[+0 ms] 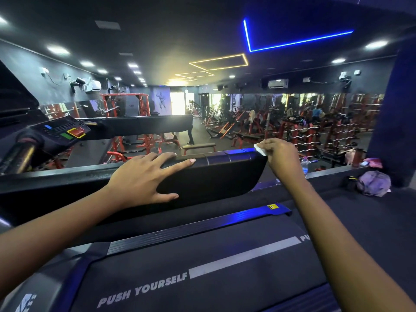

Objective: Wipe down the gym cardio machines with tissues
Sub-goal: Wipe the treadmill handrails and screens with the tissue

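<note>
Tissue [260,150]: white, crumpled, at the top right corner of the treadmill cover [216,179].
Right hand [281,153]: fingers curled, pinching the tissue against that corner.
Left hand [141,179]: fingers straight and spread, flat on the cover, fingertips at its top edge, holding nothing.

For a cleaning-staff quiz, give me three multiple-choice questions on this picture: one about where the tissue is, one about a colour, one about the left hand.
1. The tissue is:
A. on the floor
B. at the black panel's top right corner
C. in a bin

2. The belt's PUSH YOURSELF lettering is:
A. red
B. whitish grey
C. yellow

3. The left hand is:
A. clenched in a fist
B. gripping a bottle
C. spread flat on the panel

Answers: B, the right hand pinches it there; B, the letters are pale; C, its fingers lie straight.
</note>
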Available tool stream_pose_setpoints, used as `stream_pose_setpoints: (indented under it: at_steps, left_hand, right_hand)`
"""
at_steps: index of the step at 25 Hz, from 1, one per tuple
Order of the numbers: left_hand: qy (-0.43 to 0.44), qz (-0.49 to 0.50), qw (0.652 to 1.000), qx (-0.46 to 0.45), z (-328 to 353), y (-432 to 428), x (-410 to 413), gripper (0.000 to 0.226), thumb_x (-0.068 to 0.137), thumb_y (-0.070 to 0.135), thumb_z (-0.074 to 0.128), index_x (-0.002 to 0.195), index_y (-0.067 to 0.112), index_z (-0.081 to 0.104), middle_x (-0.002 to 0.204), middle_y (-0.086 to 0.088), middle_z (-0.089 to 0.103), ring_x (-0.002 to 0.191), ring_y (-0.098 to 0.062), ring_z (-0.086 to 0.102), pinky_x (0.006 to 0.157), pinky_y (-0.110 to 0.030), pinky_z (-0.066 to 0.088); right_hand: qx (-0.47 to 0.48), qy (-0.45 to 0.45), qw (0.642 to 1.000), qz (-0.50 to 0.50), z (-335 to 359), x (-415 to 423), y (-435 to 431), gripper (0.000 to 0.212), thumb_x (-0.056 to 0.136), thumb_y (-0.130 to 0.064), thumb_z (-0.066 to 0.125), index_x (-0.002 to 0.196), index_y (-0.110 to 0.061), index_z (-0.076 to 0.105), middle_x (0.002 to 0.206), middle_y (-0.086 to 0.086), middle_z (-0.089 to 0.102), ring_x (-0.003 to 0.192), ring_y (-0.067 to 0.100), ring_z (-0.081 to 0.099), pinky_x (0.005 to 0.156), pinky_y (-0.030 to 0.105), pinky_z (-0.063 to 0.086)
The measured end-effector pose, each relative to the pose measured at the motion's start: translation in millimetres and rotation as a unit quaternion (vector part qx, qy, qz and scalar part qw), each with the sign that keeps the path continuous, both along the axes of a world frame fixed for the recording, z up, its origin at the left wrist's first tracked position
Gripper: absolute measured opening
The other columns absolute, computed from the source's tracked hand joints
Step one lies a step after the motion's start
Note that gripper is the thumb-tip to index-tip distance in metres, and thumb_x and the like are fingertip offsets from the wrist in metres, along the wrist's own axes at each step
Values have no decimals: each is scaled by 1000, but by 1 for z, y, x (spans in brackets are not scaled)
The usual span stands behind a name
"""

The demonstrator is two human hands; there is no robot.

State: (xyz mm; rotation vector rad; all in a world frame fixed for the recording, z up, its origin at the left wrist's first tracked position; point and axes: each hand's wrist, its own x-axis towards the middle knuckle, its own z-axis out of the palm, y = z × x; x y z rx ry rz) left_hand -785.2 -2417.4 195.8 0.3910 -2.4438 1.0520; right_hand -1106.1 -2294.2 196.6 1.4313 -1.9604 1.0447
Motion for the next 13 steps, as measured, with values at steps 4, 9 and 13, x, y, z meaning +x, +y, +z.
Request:
stream_pose_setpoints:
  at_steps: [4,9,13]
  left_hand:
    - [1,4,1000,2,-1,1,0,80,81,74,32,150,34,22,126,-10,58,92,-29,65,68,-37,57]
    - [1,7,1000,5,0,2,0,81,81,74,32,150,36,17,127,-11,58,93,-30,65,68,-39,58]
    - [-2,9,1000,10,0,2,1,79,82,74,31,150,36,16,127,-11,57,91,-30,65,67,-39,57]
  right_hand:
    - [-220,-3,974,60,-50,69,1,41,70,15,55,104,-1,71,104,14,68,97,22,57,90,22,41]
    - [-257,29,962,86,-111,130,-20,35,84,5,56,118,1,63,115,13,62,107,19,52,100,18,38]
    - [-310,18,950,36,-119,102,-25,27,87,0,54,111,1,67,110,14,65,101,21,55,97,19,41]
